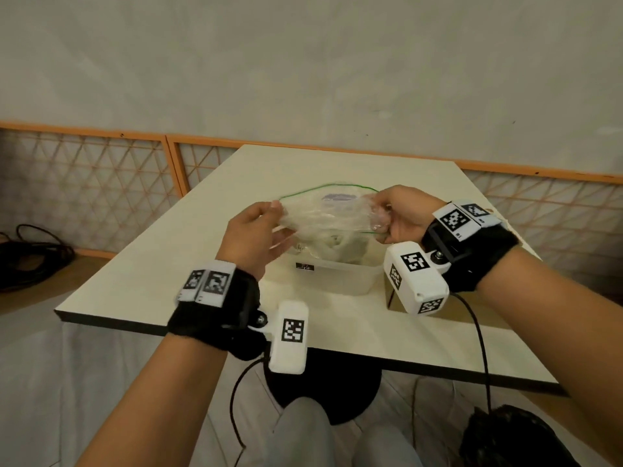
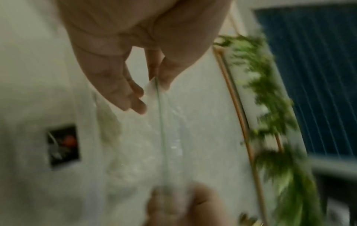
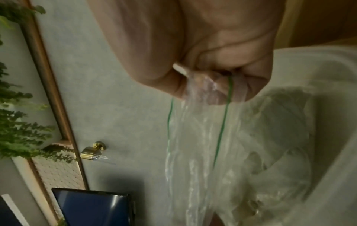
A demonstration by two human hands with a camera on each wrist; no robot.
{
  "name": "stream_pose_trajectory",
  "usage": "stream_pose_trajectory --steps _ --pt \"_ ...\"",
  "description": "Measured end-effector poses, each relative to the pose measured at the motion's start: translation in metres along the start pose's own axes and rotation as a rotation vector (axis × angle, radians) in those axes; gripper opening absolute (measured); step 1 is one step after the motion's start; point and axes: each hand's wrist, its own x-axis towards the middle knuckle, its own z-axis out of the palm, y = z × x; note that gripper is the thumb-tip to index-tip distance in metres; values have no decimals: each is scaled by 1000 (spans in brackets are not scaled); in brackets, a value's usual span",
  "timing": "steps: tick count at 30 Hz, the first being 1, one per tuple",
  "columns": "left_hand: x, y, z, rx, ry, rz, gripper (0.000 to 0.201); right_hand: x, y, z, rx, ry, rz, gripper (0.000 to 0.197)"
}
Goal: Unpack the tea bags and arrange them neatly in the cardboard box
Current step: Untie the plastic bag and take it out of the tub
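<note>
A clear plastic zip bag (image 1: 327, 217) with a green seal line is stretched between both hands above a translucent plastic container (image 1: 340, 281) on the table. My left hand (image 1: 274, 210) pinches the bag's left edge between thumb and forefinger (image 2: 157, 81), with the other fingers loose. My right hand (image 1: 381, 215) is fisted round the bunched right edge (image 3: 212, 88). Pale tea bags (image 1: 340, 246) show dimly through the bag's (image 3: 203, 145) lower part, over the container. In the left wrist view the bag (image 2: 164, 137) is blurred. A tan box-like shape (image 1: 472, 311) is mostly hidden behind my right wrist camera.
The cream table (image 1: 168, 281) ends close in front of me, on a black round base (image 1: 323, 382). Black cables (image 1: 30, 257) lie on the floor at left. An orange-framed lattice panel (image 1: 101, 197) runs along the wall. A dark bag (image 1: 505, 436) sits by my right knee.
</note>
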Motion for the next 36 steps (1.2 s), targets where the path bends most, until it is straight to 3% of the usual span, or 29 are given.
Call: stream_pose_trajectory --steps 3,5,8,10,13,14,18,20,23,26,32,36 --pt "4 8 -3 -300 -90 -277 17 3 -3 -6 -86 -2 19 38" --pt "3 13 1 -390 -131 -355 20 6 -1 -8 -145 -16 41 20" --pt "-5 14 13 -336 -220 -339 13 14 4 -10 -285 48 28 19" --pt "-7 9 20 -100 -253 -280 14 16 2 -11 -217 124 -1 12" --pt "-4 2 23 224 -240 -147 33 15 -6 -14 -40 52 14 12" --pt "-2 1 23 243 -193 -111 27 15 -8 -15 -39 21 9 16" --pt "9 7 16 39 -96 -142 8 20 -3 -25 -45 -8 -50 35" --pt "13 13 10 -128 -114 -233 9 17 2 -25 -56 -30 -33 29" --pt "14 25 7 -258 -209 -384 17 15 7 -24 31 -174 36 40" --pt "13 23 14 -211 -204 -380 20 6 2 -14 58 -241 57 15" --pt "17 20 14 -81 -206 -425 10 8 -7 -11 3 -253 49 31" --pt "24 22 7 -136 -207 -457 7 12 1 -19 163 -256 7 27"
